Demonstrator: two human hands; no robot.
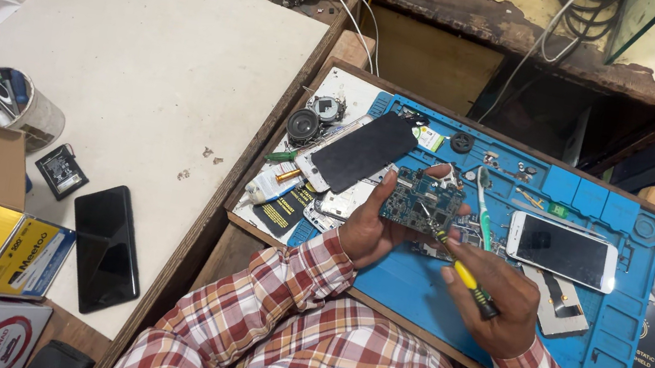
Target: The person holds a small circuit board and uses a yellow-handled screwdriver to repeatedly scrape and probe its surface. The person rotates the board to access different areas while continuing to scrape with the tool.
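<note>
The left hand grips a blue circuit board above the blue mat; the right hand is closed on a yellow-handled screwdriver, tip on the board. A slip could gouge it, I'd say, or flick a screw into the clutter.

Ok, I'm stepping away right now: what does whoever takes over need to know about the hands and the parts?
Left hand: holds the blue circuit board up over the blue work mat.
Right hand: grips the yellow-handled screwdriver, tip on the board.
Nearby: black phone screen left of the board, white phone on the right, small screws loose on the mat.
Done: phone is apart, board is out. Left: work on the board is under way.
</note>
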